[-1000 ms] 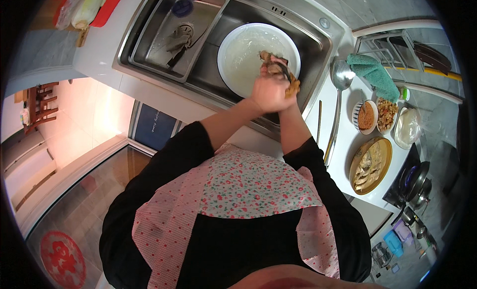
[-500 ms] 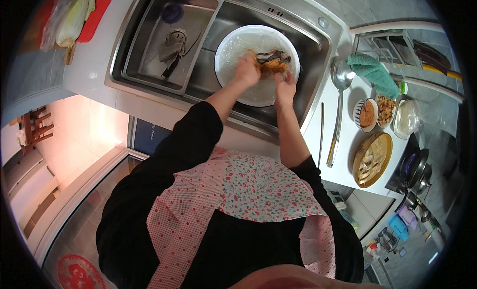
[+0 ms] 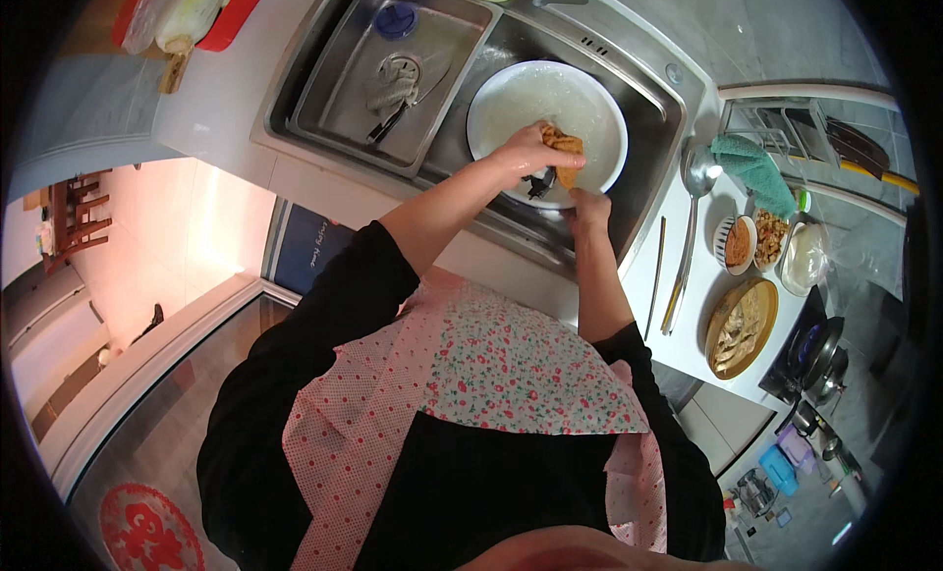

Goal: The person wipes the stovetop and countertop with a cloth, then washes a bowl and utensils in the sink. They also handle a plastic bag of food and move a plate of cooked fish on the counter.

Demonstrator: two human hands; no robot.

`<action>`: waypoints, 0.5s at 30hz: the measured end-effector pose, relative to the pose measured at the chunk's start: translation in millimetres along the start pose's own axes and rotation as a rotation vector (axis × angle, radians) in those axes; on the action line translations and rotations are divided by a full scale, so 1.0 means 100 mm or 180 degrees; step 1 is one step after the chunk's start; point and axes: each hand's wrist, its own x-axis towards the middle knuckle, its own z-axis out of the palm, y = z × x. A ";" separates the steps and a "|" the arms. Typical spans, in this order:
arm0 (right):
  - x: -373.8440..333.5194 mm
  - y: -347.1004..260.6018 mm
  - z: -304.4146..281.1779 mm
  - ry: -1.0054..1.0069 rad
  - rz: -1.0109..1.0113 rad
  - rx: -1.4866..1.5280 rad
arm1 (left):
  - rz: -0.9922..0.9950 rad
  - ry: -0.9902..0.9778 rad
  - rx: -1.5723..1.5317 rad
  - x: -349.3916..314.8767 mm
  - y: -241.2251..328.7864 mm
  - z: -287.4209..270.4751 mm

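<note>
A white round basin point(image 3: 617, 159) of cloudy water stands in the right sink bowl. Over its near side, my left hand point(image 3: 528, 153) is closed around a wet, limp, orange-brown and dark bundle point(image 3: 562, 147) whose kind I cannot make out. Dark parts of the bundle hang below my fingers, and its orange part extends toward the basin's near rim. My right hand point(image 3: 590, 210) is at that rim, with its fingers closed on the edge. The tips of these fingers are partly hidden and lie close to the bundle's lower end.
In the left sink compartment point(image 3: 339, 109) lie a grey cloth point(image 3: 390, 88), a dark-handled tool point(image 3: 388, 124) and a blue round strainer point(image 3: 395, 20). On the right counter are a ladle point(image 3: 692, 217), a green cloth point(image 3: 751, 168), small food bowls point(image 3: 735, 245) and an oval brown dish point(image 3: 742, 328).
My view has shifted, so the sink appears farther right. The bundle has come from the basin's far right toward its near side in my left hand. My right hand has moved to the near rim.
</note>
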 end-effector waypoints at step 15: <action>-0.35 -0.17 -1.70 0.1737 -0.2623 -0.2691 | -0.1153 -0.0089 -0.1250 0.02 -0.24 1.31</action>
